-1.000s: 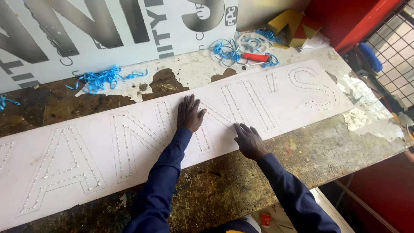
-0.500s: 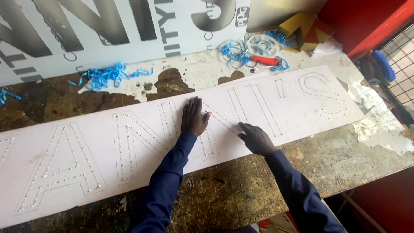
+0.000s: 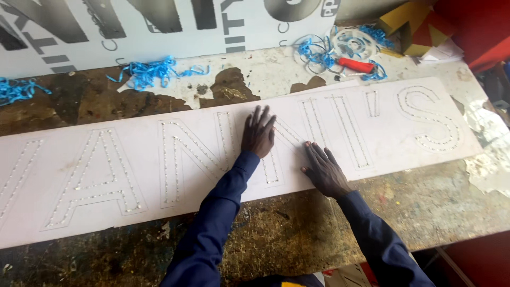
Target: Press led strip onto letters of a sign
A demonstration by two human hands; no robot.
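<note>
A long white sign panel (image 3: 133, 175) lies flat on a worn workbench (image 3: 297, 228), with large letter outlines studded with rows of small dots. My left hand (image 3: 258, 133) rests palm down on the panel's middle, fingers spread toward the far edge. My right hand (image 3: 325, 170) lies flat on the panel just to the right, near its front edge, fingers spread too. Both arms wear dark blue sleeves. Neither hand holds anything.
Tangles of blue strip (image 3: 151, 72) lie behind the panel. A red-handled tool (image 3: 357, 65) and a clear round spool (image 3: 353, 42) sit at the back right. A printed board (image 3: 159, 26) leans along the back. Yellow and red shapes (image 3: 409, 24) stand far right.
Both hands have stayed flat on the panel; the right hand's fingers have shifted slightly up the panel. The view has tilted a little.
</note>
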